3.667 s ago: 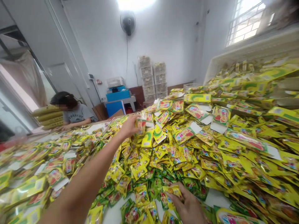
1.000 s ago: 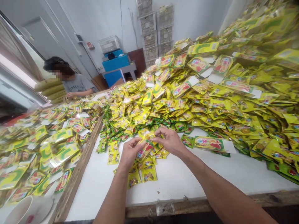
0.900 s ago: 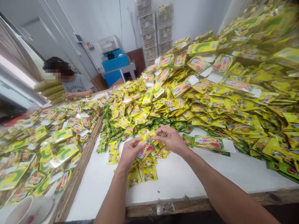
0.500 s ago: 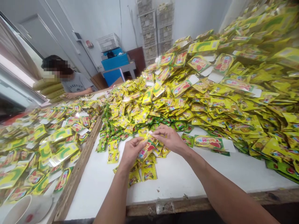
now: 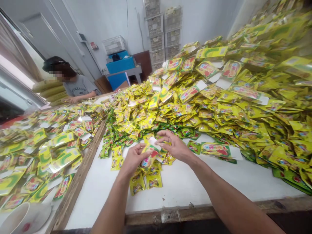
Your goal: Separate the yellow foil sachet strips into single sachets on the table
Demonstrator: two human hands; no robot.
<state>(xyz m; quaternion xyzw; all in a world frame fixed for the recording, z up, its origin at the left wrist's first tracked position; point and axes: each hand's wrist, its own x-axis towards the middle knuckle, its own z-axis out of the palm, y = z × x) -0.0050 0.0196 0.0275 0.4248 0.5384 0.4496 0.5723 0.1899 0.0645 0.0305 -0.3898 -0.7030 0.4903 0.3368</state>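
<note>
My left hand [image 5: 133, 159] is closed on a small stack of yellow packets [image 5: 149, 156], held upright over the white table [image 5: 180, 185]. My right hand [image 5: 174, 146] meets it from the right, its thumb and fingers pinching the top of the same stack by a white card edge. Directly below my hands lie a few loose yellow sachets [image 5: 146, 180]. A huge heap of yellow and green packets [image 5: 219, 97] rises behind and to the right.
A wooden beam [image 5: 80, 178] splits the white table from a left surface covered with more packets [image 5: 48, 152]. A white bowl [image 5: 21, 219] sits at the bottom left. Another person [image 5: 73, 86] works at the far left. Crates [image 5: 163, 29] and a blue box [image 5: 120, 65] stand by the wall.
3.7 s ago my left hand reached far into the heap. Since then both hands have come together near the table's front, holding a stack of packets, and over the last second they shift it slightly.
</note>
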